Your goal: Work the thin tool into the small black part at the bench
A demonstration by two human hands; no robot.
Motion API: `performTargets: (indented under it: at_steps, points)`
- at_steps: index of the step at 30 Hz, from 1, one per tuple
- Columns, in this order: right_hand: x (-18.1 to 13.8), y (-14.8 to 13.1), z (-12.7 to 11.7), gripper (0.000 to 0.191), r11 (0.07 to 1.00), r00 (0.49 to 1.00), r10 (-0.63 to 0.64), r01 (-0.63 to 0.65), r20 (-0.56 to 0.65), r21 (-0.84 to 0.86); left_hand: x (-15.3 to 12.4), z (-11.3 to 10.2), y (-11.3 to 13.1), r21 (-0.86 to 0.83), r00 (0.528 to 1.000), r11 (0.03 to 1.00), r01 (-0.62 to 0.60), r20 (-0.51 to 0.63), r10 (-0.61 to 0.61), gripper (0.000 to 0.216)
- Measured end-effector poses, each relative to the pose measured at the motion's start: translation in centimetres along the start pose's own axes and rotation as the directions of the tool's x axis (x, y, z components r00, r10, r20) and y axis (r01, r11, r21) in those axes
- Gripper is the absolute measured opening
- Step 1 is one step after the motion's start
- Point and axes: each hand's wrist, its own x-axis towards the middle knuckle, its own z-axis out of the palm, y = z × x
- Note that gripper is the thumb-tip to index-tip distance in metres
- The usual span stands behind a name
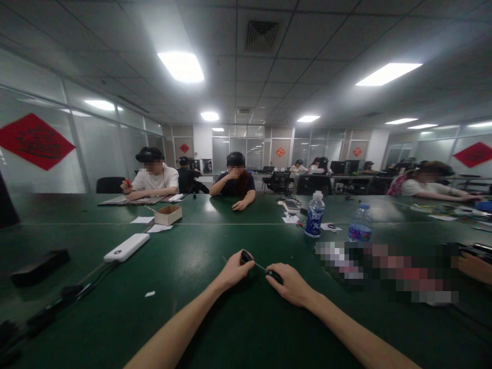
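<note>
Just above the green tabletop, my left hand (pixel 234 269) is closed around a small black object (pixel 247 255), whose kind I cannot make out. My right hand (pixel 290 282) grips a screwdriver (pixel 274 277) by its dark handle, the thumb lying along it. The thin metal shaft points left toward the black object. Whether the tip touches it is too small to tell. The two hands are a short distance apart in front of me.
A white power bank-like block (pixel 126 248) with dark cables lies left, near a black block (pixel 39 267). An open cardboard box (pixel 168 215) stands farther back. Two bottles, one blue-labelled (pixel 314 218), stand right. Two people (pixel 232 179) sit across the green table (pixel 192 318).
</note>
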Motion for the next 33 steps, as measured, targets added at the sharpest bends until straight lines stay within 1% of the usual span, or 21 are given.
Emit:
performTargets:
  at_steps: [5,10,14,18,22,33]
  points:
    - [0.0,-0.3,-0.1,0.033,1.000,1.000,-0.004,0.004,0.000,0.001,0.5,0.1,-0.8,-0.036,1.000,0.999,-0.021,-0.009,0.021,0.022]
    - [0.1,-0.7,-0.3,0.035,1.000,1.000,0.002,-0.002,-0.015,-0.011,0.8,0.2,-1.2,-0.062,0.999,0.998,-0.019,-0.040,0.017,0.022]
    - [0.0,-0.8,-0.4,0.036,1.000,1.000,0.016,-0.016,-0.002,0.007,0.7,0.2,-1.1,-0.084,0.999,0.996,-0.007,-0.032,0.004,0.024]
    - [0.0,-0.7,-0.4,0.037,0.999,0.999,0.038,-0.038,0.009,0.009,0.4,0.1,-0.6,-0.070,1.000,0.998,0.003,-0.023,-0.005,0.024]
    - [-0.1,-0.5,-0.3,0.036,0.999,0.999,0.031,-0.031,0.017,0.013,0.2,0.0,-0.3,-0.068,1.000,0.998,0.011,-0.016,-0.012,0.024]
    - [0.0,-0.2,-0.1,0.034,1.000,1.000,0.010,-0.010,-0.001,0.001,0.5,0.2,-0.7,-0.071,0.999,0.997,-0.008,-0.032,0.005,0.023]
